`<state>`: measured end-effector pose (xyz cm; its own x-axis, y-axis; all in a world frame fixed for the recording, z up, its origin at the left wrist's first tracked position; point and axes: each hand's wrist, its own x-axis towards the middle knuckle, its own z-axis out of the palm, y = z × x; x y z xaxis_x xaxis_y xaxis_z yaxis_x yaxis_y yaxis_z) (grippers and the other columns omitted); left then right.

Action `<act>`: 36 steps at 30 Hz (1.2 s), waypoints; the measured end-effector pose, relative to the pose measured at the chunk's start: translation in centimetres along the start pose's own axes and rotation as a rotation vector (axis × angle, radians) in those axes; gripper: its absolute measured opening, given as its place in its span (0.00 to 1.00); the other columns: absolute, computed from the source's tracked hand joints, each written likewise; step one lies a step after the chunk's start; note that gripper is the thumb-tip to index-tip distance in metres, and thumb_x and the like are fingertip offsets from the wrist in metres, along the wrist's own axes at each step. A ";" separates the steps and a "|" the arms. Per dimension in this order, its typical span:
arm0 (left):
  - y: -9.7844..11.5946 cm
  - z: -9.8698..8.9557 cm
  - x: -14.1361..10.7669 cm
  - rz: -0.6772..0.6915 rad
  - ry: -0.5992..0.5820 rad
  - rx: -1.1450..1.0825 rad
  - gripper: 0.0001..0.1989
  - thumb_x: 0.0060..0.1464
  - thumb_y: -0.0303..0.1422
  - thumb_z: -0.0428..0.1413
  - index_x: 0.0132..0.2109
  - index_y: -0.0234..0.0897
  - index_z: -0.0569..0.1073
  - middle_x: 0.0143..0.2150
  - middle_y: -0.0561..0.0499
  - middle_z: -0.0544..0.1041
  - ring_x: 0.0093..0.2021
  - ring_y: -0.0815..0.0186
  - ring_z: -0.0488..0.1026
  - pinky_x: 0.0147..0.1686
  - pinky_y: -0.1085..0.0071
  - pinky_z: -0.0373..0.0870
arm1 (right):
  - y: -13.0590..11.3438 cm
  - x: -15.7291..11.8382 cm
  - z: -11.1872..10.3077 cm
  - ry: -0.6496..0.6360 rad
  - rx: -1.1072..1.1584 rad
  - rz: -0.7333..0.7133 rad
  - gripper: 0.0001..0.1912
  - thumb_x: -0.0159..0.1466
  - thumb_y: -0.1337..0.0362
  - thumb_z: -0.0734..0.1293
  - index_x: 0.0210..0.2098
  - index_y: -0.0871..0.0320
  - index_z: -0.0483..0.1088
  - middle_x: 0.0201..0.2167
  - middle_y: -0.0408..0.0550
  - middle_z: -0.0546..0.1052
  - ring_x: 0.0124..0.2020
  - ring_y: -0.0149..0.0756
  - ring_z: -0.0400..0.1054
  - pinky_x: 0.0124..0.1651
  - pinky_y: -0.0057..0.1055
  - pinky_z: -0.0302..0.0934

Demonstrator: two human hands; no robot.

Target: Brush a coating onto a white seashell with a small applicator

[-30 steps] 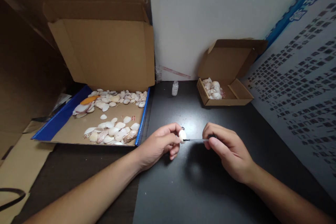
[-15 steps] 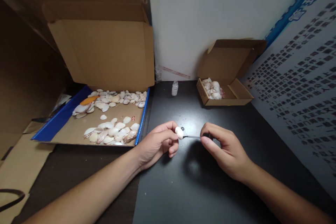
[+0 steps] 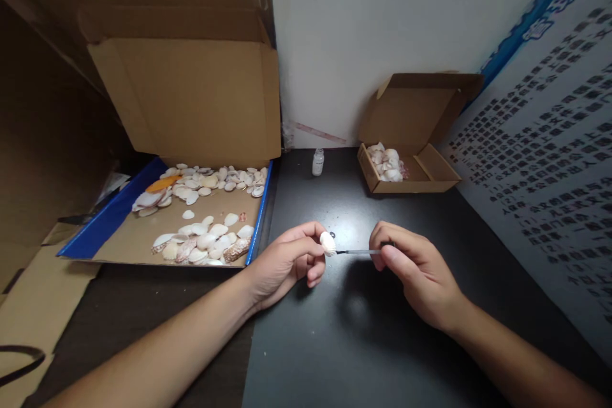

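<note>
My left hand [image 3: 294,258] pinches a small white ribbed seashell [image 3: 327,243] between thumb and fingertips, above the dark tabletop. My right hand [image 3: 414,268] is closed on the black end of a thin applicator brush [image 3: 356,252]. Its grey stem points left, and the dark tip is at the shell's lower right edge; whether it touches I cannot tell. Just behind the shell lies a small dark ring [image 3: 333,234]. A small glass bottle [image 3: 318,162] with an uncapped neck stands farther back, whitish inside.
On the left, an open blue-edged cardboard box [image 3: 261,223] holds many loose shells and an orange piece. A smaller open cardboard box [image 3: 415,187] with white shells is at the back right. A white wall [image 3: 325,44] and a printed sheet [image 3: 540,159] border the table.
My right hand has shifted slightly right with the applicator brush, showing more of its stem. My left hand keeps the seashell in nearly the same place, turned a little.
</note>
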<state>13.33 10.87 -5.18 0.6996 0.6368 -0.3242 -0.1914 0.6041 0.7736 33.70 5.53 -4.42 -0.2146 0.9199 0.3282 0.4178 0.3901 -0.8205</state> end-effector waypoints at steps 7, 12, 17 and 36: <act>-0.1 0.0 0.0 0.001 -0.016 0.004 0.04 0.50 0.27 0.53 0.34 0.34 0.64 0.29 0.55 0.63 0.22 0.76 0.60 0.22 0.76 0.58 | 0.0 -0.1 -0.1 0.014 -0.083 0.023 0.16 0.69 0.62 0.60 0.24 0.57 0.58 0.22 0.40 0.61 0.24 0.30 0.55 0.29 0.30 0.49; -0.2 0.0 0.0 0.007 -0.025 0.041 0.05 0.49 0.25 0.52 0.34 0.35 0.62 0.27 0.56 0.61 0.21 0.77 0.57 0.22 0.77 0.57 | 0.0 -0.2 -0.1 -0.050 0.032 -0.025 0.16 0.70 0.58 0.57 0.28 0.57 0.62 0.25 0.42 0.64 0.26 0.32 0.58 0.31 0.30 0.52; -0.1 0.3 -0.1 0.014 -0.045 0.073 0.05 0.50 0.26 0.53 0.34 0.35 0.62 0.26 0.57 0.61 0.22 0.76 0.57 0.22 0.77 0.57 | 0.0 -0.1 0.1 -0.038 -0.103 0.034 0.15 0.68 0.61 0.61 0.26 0.58 0.60 0.23 0.41 0.62 0.25 0.31 0.56 0.29 0.30 0.50; -0.2 0.2 0.0 -0.001 -0.037 0.115 0.06 0.48 0.27 0.53 0.35 0.35 0.63 0.24 0.57 0.60 0.22 0.75 0.58 0.23 0.76 0.58 | -0.2 -0.1 0.0 -0.054 -0.047 -0.011 0.15 0.70 0.61 0.58 0.27 0.58 0.62 0.24 0.41 0.64 0.25 0.31 0.58 0.30 0.30 0.51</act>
<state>13.48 10.66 -5.19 0.7255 0.6163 -0.3065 -0.1114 0.5446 0.8313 33.61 5.40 -4.32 -0.2658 0.9128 0.3102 0.4559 0.4025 -0.7938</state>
